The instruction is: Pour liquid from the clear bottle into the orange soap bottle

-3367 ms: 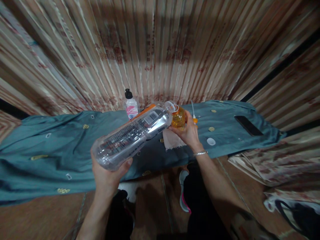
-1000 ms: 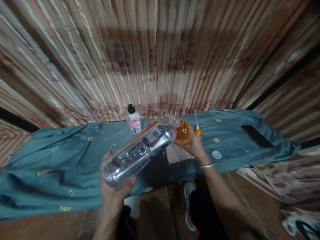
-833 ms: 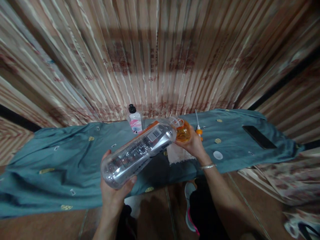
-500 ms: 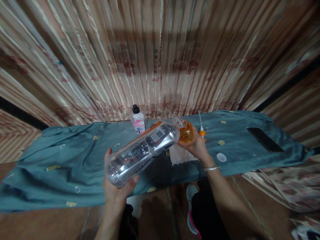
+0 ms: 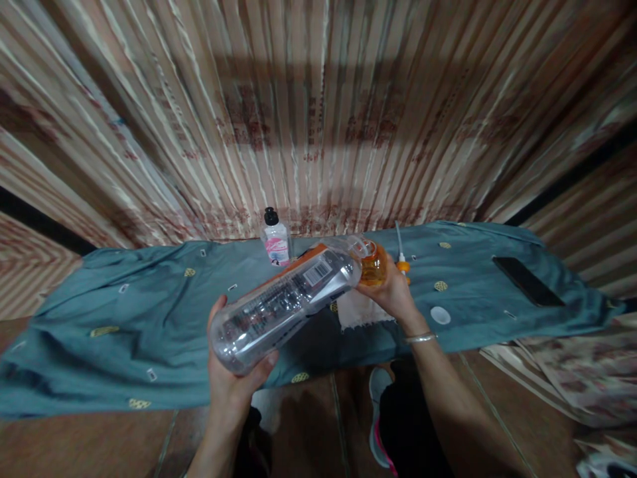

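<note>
A large clear bottle (image 5: 283, 309) with a label and barcode lies tilted in the air, its base held by my left hand (image 5: 233, 378). Its neck end, up and to the right, meets the mouth of an orange see-through bottle (image 5: 373, 269). Around that smaller bottle my right hand (image 5: 395, 292) is closed, with a bracelet on the wrist. Beneath them a pale cloth (image 5: 363, 311) lies on the teal cover (image 5: 164, 318). Whether liquid passes between the bottles cannot be made out.
A small bottle with a black cap (image 5: 277, 242) stands at the back. An orange and white pump (image 5: 402, 262), a white round lid (image 5: 440, 315) and a black phone (image 5: 527, 281) lie on the right. Behind hangs a striped curtain (image 5: 318, 119).
Both bottles and hands keep nearly the same pose. The large bottle has shifted very slightly to the right.
</note>
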{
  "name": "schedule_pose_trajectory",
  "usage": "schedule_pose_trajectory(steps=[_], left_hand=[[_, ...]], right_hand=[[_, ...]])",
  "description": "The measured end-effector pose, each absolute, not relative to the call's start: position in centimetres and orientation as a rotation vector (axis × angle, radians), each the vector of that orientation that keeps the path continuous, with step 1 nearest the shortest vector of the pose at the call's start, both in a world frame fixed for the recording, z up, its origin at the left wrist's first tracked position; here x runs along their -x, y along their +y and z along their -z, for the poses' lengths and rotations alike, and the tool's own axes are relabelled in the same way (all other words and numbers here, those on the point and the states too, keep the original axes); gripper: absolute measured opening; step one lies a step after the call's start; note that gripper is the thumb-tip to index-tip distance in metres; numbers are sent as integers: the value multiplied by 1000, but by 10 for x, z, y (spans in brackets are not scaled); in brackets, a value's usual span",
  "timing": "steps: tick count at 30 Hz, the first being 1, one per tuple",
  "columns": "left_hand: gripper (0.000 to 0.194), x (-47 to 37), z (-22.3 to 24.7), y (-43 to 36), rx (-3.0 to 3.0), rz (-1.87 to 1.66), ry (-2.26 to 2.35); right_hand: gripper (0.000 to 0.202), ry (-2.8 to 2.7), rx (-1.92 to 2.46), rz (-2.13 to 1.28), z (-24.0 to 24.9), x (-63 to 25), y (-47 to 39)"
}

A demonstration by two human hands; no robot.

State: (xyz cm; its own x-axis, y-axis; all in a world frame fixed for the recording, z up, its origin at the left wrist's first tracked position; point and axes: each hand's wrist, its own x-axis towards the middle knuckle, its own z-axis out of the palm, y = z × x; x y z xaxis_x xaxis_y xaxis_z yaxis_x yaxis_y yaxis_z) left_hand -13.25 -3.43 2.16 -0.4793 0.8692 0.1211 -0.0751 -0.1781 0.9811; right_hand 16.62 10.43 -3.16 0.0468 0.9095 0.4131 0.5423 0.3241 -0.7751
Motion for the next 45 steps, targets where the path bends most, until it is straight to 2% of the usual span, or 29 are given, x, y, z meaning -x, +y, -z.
schedule_pose_trajectory(steps=[12,22,37,45], left_hand=[[107,126,-20,-33,-1002,-1750,1395],[94,123,-21,-32,-1015,-1763,1395],[107,126,-17,-28,-1014,-1753,1393],[103,123,-17,-29,-993,-1795,1346]], right_hand=[[95,-1571,1394,-475,17,-165,99],[95,-1565,1389,-473,19,-168,99],[98,-1563,1402,-447,20,-169,99],[97,-1557,1392,-457,15,-167,97]])
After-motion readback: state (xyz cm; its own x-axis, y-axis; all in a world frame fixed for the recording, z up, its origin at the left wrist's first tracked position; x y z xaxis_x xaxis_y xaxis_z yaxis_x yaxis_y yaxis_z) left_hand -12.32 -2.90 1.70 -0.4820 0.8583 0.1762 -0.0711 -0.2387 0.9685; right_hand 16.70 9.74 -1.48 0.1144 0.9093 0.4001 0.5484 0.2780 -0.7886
